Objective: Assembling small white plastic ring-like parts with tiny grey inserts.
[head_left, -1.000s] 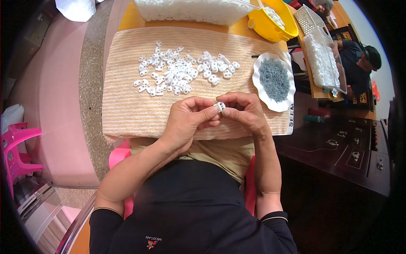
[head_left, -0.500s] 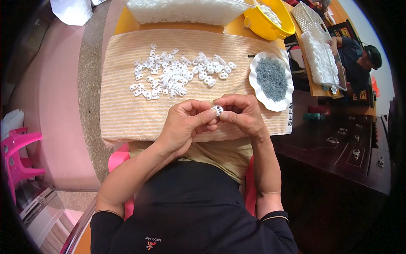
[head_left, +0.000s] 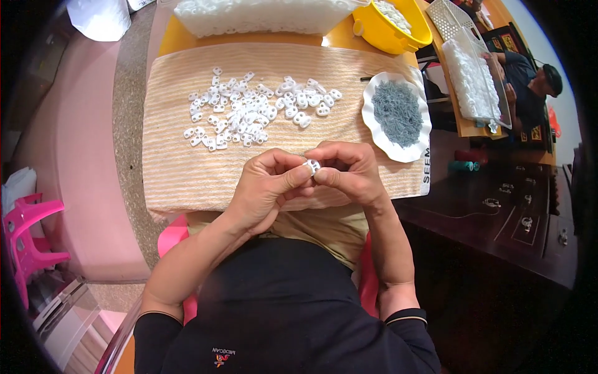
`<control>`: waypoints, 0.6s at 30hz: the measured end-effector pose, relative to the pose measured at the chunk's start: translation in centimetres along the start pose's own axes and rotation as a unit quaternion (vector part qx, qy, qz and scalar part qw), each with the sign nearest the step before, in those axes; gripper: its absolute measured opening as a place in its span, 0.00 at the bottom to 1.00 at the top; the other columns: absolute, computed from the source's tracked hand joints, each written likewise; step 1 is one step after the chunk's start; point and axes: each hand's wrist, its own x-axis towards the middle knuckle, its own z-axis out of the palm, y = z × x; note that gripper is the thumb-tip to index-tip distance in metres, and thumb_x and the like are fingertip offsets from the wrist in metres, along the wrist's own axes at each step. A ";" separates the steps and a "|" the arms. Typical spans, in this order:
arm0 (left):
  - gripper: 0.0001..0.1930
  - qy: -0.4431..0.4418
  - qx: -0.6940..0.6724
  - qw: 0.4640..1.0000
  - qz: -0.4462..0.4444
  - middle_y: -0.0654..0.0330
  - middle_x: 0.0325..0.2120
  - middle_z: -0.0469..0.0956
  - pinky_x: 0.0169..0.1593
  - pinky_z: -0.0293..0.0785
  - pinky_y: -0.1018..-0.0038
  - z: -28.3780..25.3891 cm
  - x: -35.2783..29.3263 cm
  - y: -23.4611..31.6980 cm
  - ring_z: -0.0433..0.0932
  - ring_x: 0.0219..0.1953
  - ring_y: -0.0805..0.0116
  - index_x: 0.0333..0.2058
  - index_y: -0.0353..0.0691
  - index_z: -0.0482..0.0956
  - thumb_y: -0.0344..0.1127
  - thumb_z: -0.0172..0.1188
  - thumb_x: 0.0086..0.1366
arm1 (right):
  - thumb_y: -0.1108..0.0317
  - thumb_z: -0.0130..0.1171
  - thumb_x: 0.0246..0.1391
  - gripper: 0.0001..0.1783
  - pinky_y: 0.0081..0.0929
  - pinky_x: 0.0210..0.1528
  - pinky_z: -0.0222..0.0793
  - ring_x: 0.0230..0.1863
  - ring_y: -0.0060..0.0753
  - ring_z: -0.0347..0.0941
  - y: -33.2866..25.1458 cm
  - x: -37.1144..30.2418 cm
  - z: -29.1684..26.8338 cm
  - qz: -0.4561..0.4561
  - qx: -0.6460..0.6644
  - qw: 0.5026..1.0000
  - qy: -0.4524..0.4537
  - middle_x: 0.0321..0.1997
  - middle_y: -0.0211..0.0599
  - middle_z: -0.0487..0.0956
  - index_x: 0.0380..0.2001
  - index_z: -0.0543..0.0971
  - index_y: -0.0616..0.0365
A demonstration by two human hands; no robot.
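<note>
In front of my body, both hands pinch one small white plastic piece with two holes point(head_left: 313, 166). My left hand point(head_left: 258, 187) grips its left side between thumb and fingers; the thumb and forefinger of my right hand point(head_left: 354, 174) close on its right side. Beyond the hands, a heap of similar white pieces point(head_left: 246, 118) lies on a striped beige towel point(head_left: 180, 177), with a smaller cluster point(head_left: 304, 100) to its right. A white wavy-rimmed plate point(head_left: 369, 118) at the towel's right holds many small grey coiled bits point(head_left: 397, 112), too fine to make out singly.
A clear bin of white pieces point(head_left: 261, 17) stands at the far edge, beside a yellow basin point(head_left: 411, 42). To the right, another person point(head_left: 526, 78) sits by a second bin point(head_left: 470, 81). A pink stool point(head_left: 31, 234) is at left, a dark surface point(head_left: 473, 230) at right.
The white piece has turned slightly between my fingertips, and both hands keep their pinch. The whole view has shifted a little; the heaps look the same.
</note>
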 end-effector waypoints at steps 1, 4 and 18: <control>0.05 -0.007 -0.004 1.000 -0.001 0.58 0.33 0.79 0.37 0.82 0.76 0.0 0.0 0.0 0.80 0.32 0.71 0.38 0.37 0.76 0.28 0.61 0.63 | 0.78 0.61 0.55 0.15 0.17 0.42 0.74 0.39 0.21 0.77 0.2 0.0 -0.1 -0.012 -0.024 1.000 0.002 0.39 0.36 0.81 0.46 0.77 0.68; 0.06 -0.020 -0.016 1.000 -0.003 0.60 0.35 0.79 0.39 0.82 0.76 0.0 0.1 0.2 0.80 0.34 0.72 0.39 0.39 0.75 0.29 0.61 0.63 | 0.76 0.62 0.54 0.14 0.16 0.42 0.72 0.39 0.19 0.77 0.3 0.1 0.0 -0.019 -0.039 0.999 0.005 0.38 0.33 0.81 0.45 0.78 0.67; 0.06 -0.056 -0.021 0.998 -0.019 0.63 0.36 0.78 0.44 0.79 0.76 0.2 -0.1 1.0 0.78 0.38 0.74 0.36 0.41 0.75 0.32 0.62 0.63 | 0.72 0.65 0.52 0.14 0.14 0.32 0.63 0.32 0.16 0.66 -0.1 0.3 1.0 -0.115 -0.164 0.980 0.015 0.33 0.30 0.73 0.41 0.79 0.68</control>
